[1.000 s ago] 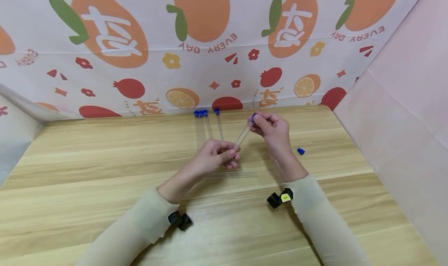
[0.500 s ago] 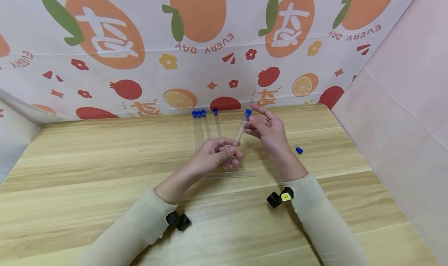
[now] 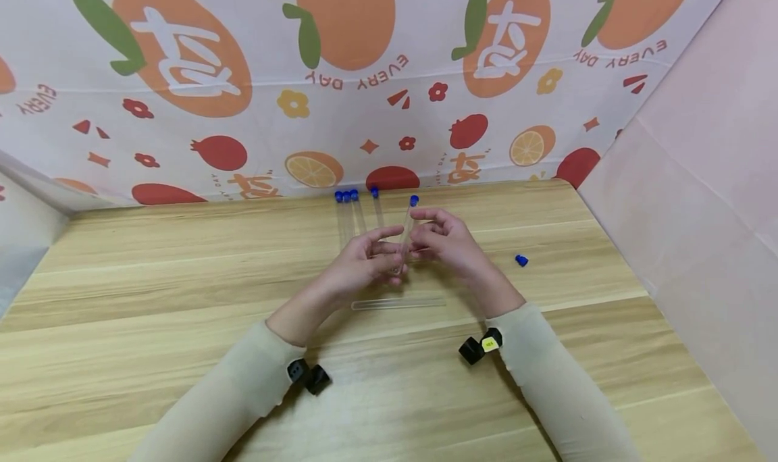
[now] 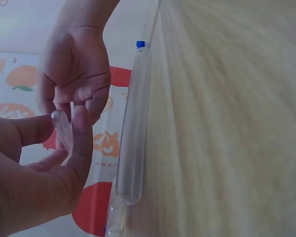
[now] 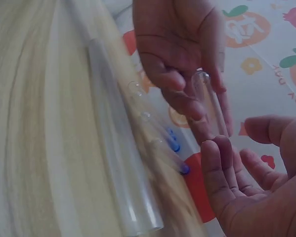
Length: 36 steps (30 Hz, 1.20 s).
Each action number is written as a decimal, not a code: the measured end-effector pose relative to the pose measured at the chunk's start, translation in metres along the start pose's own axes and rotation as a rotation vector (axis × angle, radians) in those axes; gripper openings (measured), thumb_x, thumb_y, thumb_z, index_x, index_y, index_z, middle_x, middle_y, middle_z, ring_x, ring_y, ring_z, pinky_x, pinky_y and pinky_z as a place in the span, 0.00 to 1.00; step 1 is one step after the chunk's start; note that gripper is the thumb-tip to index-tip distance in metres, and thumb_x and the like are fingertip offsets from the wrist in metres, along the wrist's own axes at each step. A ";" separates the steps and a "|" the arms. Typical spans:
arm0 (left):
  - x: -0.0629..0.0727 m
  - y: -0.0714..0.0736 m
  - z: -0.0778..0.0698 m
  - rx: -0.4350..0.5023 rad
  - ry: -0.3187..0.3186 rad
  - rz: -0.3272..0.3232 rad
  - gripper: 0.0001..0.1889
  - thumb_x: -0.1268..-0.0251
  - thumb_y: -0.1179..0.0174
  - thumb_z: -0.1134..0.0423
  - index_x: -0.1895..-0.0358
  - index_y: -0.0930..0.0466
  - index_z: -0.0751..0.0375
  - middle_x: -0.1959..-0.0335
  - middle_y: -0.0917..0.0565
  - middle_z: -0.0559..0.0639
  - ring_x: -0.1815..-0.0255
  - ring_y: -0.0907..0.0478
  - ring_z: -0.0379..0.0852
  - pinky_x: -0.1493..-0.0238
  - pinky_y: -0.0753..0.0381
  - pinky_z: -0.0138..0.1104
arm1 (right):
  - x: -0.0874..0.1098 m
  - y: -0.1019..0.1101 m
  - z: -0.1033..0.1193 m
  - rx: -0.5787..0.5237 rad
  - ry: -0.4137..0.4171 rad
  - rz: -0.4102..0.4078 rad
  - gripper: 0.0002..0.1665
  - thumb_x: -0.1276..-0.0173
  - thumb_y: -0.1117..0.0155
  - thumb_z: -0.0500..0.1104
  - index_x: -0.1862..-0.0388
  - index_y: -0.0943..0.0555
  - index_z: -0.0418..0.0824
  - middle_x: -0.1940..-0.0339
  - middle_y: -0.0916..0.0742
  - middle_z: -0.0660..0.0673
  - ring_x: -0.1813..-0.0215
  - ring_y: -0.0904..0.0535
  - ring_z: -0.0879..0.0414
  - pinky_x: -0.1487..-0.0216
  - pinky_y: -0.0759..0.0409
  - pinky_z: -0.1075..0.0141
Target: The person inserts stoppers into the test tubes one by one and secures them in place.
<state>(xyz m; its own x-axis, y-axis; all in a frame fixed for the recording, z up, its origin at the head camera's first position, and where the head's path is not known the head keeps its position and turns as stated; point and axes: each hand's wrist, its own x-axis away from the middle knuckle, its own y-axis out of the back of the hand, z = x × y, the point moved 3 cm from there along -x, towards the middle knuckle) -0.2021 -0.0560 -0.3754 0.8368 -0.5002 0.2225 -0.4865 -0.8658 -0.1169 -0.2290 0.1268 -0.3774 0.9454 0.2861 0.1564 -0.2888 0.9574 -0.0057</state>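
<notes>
My left hand (image 3: 365,263) pinches a clear test tube (image 3: 406,231) near its rounded lower end. The tube stands tilted over the table, its blue stopper (image 3: 414,200) at the upper end. My right hand (image 3: 446,246) is beside the tube, fingertips right at its side. In the right wrist view the right thumb (image 5: 261,129) is spread away from the fingers, and the tube (image 5: 210,106) rises between the left hand's fingers. Below the hands, an unstoppered test tube (image 3: 398,304) lies crosswise on the table. A loose blue stopper (image 3: 521,261) lies to the right.
Several blue-stoppered test tubes (image 3: 346,219) lie at the table's back edge, three close together and one (image 3: 379,212) a little apart. Behind them hangs a fruit-printed cloth (image 3: 340,117). A pale wall (image 3: 705,178) borders the wooden table (image 3: 152,300) on the right.
The right hand has let go of the stopper and moved left and down along the tube. The held tube has swung more upright and shifted left, still in the left hand.
</notes>
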 end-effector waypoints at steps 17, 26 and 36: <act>-0.002 0.009 0.002 -0.078 0.011 0.181 0.31 0.23 0.49 0.69 0.23 0.49 0.72 0.30 0.31 0.67 0.33 0.28 0.64 0.37 0.22 0.48 | -0.006 -0.004 -0.016 0.203 -0.024 0.073 0.30 0.34 0.30 0.36 0.34 0.26 0.37 0.49 0.19 0.39 0.58 0.16 0.53 0.60 0.17 0.68; -0.004 0.010 0.003 -0.057 0.060 0.150 0.32 0.22 0.50 0.67 0.22 0.52 0.71 0.26 0.35 0.66 0.32 0.28 0.62 0.34 0.25 0.48 | -0.003 -0.005 -0.017 0.198 -0.081 0.086 0.25 0.35 0.28 0.38 0.39 0.22 0.40 0.48 0.18 0.39 0.55 0.16 0.52 0.53 0.13 0.59; -0.005 0.008 0.006 -0.056 0.059 0.143 0.30 0.22 0.51 0.67 0.22 0.49 0.69 0.25 0.38 0.64 0.28 0.33 0.58 0.31 0.28 0.48 | -0.005 0.001 -0.017 0.291 -0.059 0.105 0.29 0.38 0.25 0.39 0.38 0.22 0.43 0.45 0.18 0.41 0.49 0.17 0.50 0.51 0.15 0.61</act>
<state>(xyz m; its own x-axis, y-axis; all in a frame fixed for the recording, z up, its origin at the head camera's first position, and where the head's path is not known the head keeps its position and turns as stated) -0.2090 -0.0606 -0.3830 0.7427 -0.6154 0.2639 -0.6141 -0.7831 -0.0979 -0.2315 0.1271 -0.3950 0.9002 0.3713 0.2273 -0.4232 0.8688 0.2569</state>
